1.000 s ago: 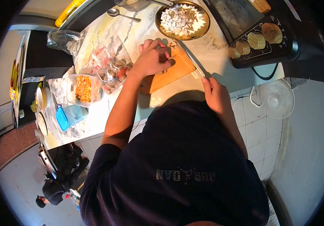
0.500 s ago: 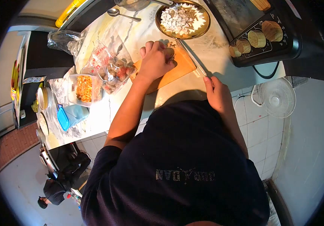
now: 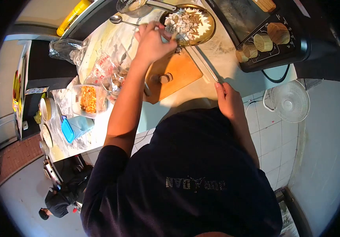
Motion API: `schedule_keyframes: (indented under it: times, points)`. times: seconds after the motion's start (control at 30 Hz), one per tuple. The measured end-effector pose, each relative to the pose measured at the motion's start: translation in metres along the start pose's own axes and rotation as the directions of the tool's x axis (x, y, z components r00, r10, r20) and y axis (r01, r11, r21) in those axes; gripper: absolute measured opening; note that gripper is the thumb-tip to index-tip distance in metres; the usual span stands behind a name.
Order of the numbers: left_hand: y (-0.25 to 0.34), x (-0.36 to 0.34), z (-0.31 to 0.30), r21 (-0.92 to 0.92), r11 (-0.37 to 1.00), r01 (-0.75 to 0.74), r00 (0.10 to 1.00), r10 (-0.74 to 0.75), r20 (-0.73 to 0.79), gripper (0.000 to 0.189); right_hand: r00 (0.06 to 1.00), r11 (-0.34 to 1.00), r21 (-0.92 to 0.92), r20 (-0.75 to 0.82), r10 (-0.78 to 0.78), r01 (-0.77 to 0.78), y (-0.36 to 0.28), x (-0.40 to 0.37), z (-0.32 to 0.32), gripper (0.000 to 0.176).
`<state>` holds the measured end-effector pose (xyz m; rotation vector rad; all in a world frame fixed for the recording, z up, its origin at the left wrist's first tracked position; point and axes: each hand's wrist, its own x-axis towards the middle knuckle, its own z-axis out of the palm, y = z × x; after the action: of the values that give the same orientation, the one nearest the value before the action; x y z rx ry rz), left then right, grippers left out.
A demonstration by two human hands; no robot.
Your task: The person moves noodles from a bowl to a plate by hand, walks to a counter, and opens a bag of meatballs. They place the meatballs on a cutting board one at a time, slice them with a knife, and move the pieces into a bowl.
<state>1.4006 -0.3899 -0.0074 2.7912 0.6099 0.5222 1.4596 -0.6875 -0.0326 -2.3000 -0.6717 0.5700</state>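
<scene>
My left hand (image 3: pixel 154 44) is over the near left edge of a gold-rimmed plate (image 3: pixel 213 31), its fingers curled together. Something greyish and blurred shows at its fingertips. On the plate lie pale and brownish diced pieces (image 3: pixel 187 23). My right hand (image 3: pixel 229 99) grips a long, thin knife (image 3: pixel 205 60) by its near end; the blade points away from me along the right side of an orange cutting board (image 3: pixel 183 76). A greyish-brown cut chunk (image 3: pixel 164 78) rests on the board, and a small scrap (image 3: pixel 178 50) is at its far edge.
Left of the board are a clear bag of brownish chunks (image 3: pixel 114 81), a tub of orange shreds (image 3: pixel 88 99) and a blue-lidded container (image 3: pixel 75 128). A spoon (image 3: pixel 116 19) and a pan (image 3: pixel 136 8) lie beyond. A black oven (image 3: pixel 272 39) stands right. Another person (image 3: pixel 59 201) is lower left.
My left hand has moved from the cutting board forward to the plate, uncovering the chunk on the board. My right hand stays at about the same spot with the knife.
</scene>
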Motion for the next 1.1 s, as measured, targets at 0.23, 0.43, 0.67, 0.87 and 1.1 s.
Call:
schedule_keyframes:
  times: [0.23,0.43,0.67,0.87,1.1]
  points:
    - [-0.010,0.048,0.011,0.050,0.996,-0.079,0.974,0.087,-0.209,0.028,0.992,0.994,0.001,0.064,0.111,-0.111,0.003,0.006,-0.008,0.045]
    - [-0.021,0.009,0.000,-0.059,0.998,-0.035,0.998,0.039,0.057,0.024,0.994,0.995,-0.006,0.053,0.099,-0.098,0.004,0.012,-0.003,0.043]
    - [-0.027,-0.034,0.014,-0.080,0.996,-0.040,0.957,0.061,0.282,0.020,0.999,1.000,-0.017,0.048,0.020,-0.020,0.002,0.016,0.006,0.043]
    - [-0.024,-0.038,0.022,-0.096,0.994,-0.049,0.966,0.072,0.249,0.015,0.999,0.999,0.017,0.026,0.042,-0.042,0.003,0.016,0.005,0.045]
    - [-0.029,0.001,0.027,-0.159,0.983,-0.088,0.989,0.106,0.105,0.014,0.999,0.998,0.030,-0.017,0.047,-0.046,0.006,0.015,0.000,0.044]
